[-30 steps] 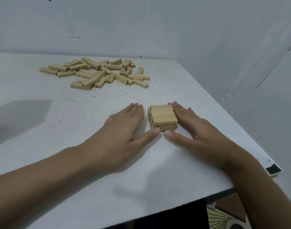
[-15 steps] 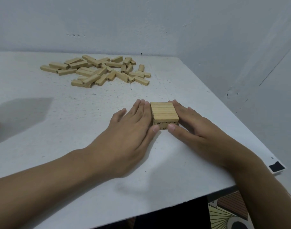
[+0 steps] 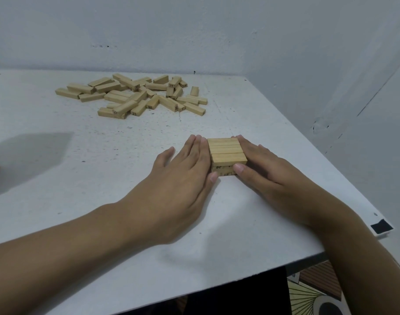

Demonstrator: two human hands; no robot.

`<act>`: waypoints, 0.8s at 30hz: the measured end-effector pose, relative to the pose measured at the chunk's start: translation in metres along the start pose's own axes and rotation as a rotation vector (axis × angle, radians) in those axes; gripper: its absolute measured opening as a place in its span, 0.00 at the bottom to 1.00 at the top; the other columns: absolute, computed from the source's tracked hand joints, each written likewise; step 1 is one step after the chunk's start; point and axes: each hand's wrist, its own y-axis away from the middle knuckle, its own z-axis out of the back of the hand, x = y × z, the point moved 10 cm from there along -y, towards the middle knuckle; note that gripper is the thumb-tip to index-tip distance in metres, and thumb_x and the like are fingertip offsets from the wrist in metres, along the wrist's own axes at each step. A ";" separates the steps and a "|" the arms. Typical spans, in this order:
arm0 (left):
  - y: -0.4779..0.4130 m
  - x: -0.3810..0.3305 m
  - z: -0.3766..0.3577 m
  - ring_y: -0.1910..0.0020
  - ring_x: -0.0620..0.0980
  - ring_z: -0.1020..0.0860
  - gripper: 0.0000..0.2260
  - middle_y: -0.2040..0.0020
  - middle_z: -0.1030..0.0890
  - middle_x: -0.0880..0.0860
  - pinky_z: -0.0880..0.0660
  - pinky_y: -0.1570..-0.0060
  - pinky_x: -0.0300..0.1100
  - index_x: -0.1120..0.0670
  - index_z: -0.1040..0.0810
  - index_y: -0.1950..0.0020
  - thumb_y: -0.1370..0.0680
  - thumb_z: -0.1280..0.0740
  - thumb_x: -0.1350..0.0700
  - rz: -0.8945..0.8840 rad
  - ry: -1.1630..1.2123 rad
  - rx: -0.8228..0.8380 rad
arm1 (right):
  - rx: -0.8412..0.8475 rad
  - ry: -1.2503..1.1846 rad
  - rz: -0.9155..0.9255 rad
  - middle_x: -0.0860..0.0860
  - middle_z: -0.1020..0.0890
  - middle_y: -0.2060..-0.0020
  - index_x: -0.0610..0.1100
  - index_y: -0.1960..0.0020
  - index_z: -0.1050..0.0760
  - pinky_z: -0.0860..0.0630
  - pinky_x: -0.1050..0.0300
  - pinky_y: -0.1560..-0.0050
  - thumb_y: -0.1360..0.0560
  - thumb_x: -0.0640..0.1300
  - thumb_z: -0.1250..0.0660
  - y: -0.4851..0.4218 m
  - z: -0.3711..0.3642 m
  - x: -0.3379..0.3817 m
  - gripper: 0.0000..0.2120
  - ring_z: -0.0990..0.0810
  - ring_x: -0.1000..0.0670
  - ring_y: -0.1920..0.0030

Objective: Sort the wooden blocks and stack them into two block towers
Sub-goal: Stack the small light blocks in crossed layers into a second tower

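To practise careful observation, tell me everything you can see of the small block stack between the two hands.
The stack is a low, squared pile of pale wooden blocks. Its top layer is three blocks side by side, running left to right; below, end faces show printed numbers, one reading 36. It sits on the white table. The left hand and right hand press flat against its sides, thumbs at the front corners.

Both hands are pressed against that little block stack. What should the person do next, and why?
Probably lift the left hand away and fetch another block from the loose pile. The stack, pressed between it and the right hand, looks squared but is low.
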 end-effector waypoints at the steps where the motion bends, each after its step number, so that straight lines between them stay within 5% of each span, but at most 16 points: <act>1: 0.000 0.000 0.001 0.20 0.42 0.65 0.33 0.16 0.58 0.50 0.58 0.20 0.49 0.55 0.63 0.17 0.19 0.67 0.41 -0.003 -0.002 -0.002 | -0.002 -0.002 -0.006 0.63 0.37 0.21 0.57 0.19 0.40 0.55 0.62 0.19 0.18 0.58 0.49 0.000 0.001 0.000 0.28 0.47 0.65 0.20; 4: 0.001 -0.001 0.001 0.19 0.43 0.64 0.33 0.16 0.58 0.50 0.57 0.20 0.49 0.55 0.63 0.17 0.19 0.67 0.42 -0.007 -0.004 -0.006 | -0.005 -0.008 0.000 0.65 0.38 0.21 0.57 0.20 0.39 0.57 0.74 0.25 0.19 0.58 0.49 0.001 0.002 0.002 0.27 0.50 0.69 0.22; 11: 0.001 0.000 0.004 0.19 0.42 0.63 0.33 0.16 0.56 0.50 0.57 0.20 0.47 0.56 0.61 0.17 0.20 0.65 0.42 -0.008 0.008 -0.019 | -0.012 -0.070 -0.010 0.67 0.36 0.24 0.65 0.26 0.40 0.55 0.76 0.27 0.16 0.58 0.46 0.003 0.003 0.004 0.18 0.48 0.71 0.24; 16: 0.000 0.004 0.008 0.19 0.41 0.58 0.34 0.16 0.51 0.48 0.54 0.20 0.45 0.55 0.55 0.16 0.21 0.66 0.44 -0.031 0.076 -0.078 | -0.041 -0.163 -0.104 0.65 0.39 0.21 0.59 0.19 0.43 0.50 0.60 0.19 0.17 0.55 0.40 0.007 0.008 -0.007 0.27 0.46 0.69 0.23; 21: -0.002 0.009 0.018 0.19 0.40 0.52 0.32 0.17 0.46 0.48 0.52 0.21 0.39 0.55 0.49 0.17 0.20 0.59 0.46 -0.008 0.236 -0.131 | -0.124 -0.292 -0.112 0.71 0.34 0.26 0.55 0.19 0.37 0.44 0.79 0.31 0.21 0.62 0.36 0.009 0.016 -0.012 0.32 0.40 0.74 0.27; 24: -0.002 0.015 0.026 0.20 0.40 0.47 0.32 0.18 0.43 0.47 0.51 0.27 0.25 0.54 0.44 0.17 0.21 0.51 0.47 0.017 0.350 -0.188 | -0.130 -0.298 -0.105 0.71 0.32 0.27 0.56 0.20 0.37 0.43 0.80 0.33 0.23 0.59 0.38 0.010 0.016 -0.011 0.32 0.38 0.74 0.28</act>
